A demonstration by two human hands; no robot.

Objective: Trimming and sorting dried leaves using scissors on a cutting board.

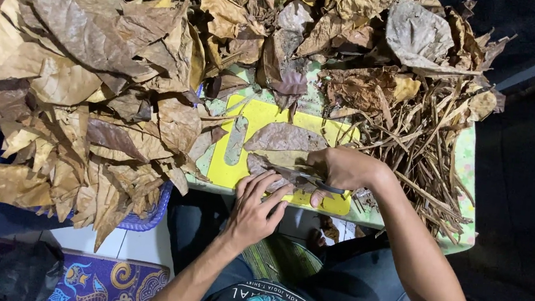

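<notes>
Across the top and left of the view, a great heap of dried brown leaves [94,71] spreads over a small table [470,162] with a pale green patterned cover, spilling past its left edge over a blue basket [146,214]. To the right lies a smaller tangle of stripped leaf stems [423,145], thin and straw-coloured. In the table's middle sits a yellow cutting board [264,118], its near edge close to the seated person. A grey, rounded oblong template [236,141] lies on the board's left part. A single brown leaf [285,138] is spread flat on the board, just above the hands. The left hand [256,207] rests palm down, fingers spread and pressing a darker leaf piece [260,164] onto the board. The right hand [343,170] is closed around a pair of scissors [316,180], whose blades point left, touching that pressed piece beside the left fingertips.
</notes>
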